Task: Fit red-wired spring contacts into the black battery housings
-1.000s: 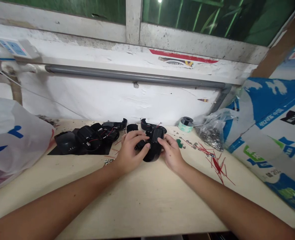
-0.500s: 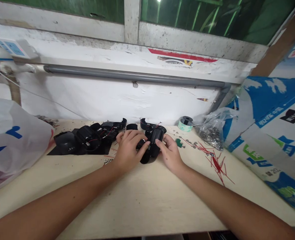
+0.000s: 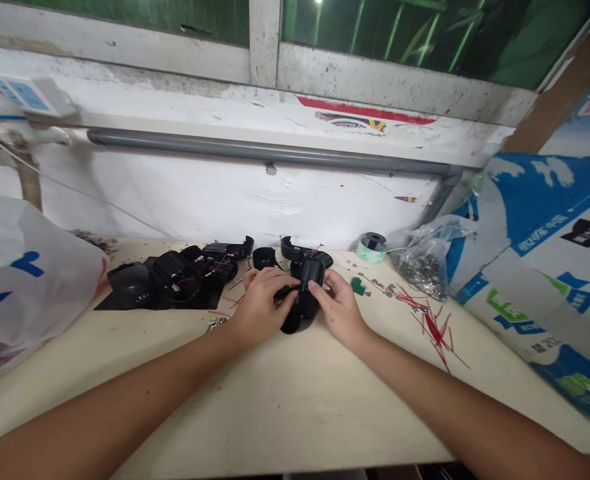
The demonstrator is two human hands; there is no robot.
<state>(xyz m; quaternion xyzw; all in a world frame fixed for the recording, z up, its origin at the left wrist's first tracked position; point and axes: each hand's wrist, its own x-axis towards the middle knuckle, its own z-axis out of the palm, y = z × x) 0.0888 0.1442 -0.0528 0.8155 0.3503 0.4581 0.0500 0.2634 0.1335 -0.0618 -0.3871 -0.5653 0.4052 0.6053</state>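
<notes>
Both my hands hold a black plastic housing [image 3: 305, 293] with thin wires at its top, just above the bench's middle. My left hand [image 3: 262, 310] grips its left side, with the fingers curled over it. My right hand [image 3: 339, 310] pinches its right side between thumb and fingers. Part of the housing is hidden by my fingers. Left of my hands, several similar black housings [image 3: 175, 275] with red wires lie on a black sheet [image 3: 195, 300]. A small black cup-shaped piece [image 3: 265, 258] sits just beyond my left hand.
The pale wooden bench [image 3: 279, 400] also holds red wire pieces [image 3: 435, 333], small metal parts [image 3: 379, 287], a tape spool [image 3: 371, 249] and a plastic bag of screws [image 3: 422, 270]. A white plastic bag [image 3: 25, 280] stands left, a printed carton [image 3: 539, 267] right, and a white wall with a grey pipe [image 3: 265, 152] behind.
The black housing has shifted slightly down toward me and turned in my hands. My left hand has moved lower and to the right along it.
</notes>
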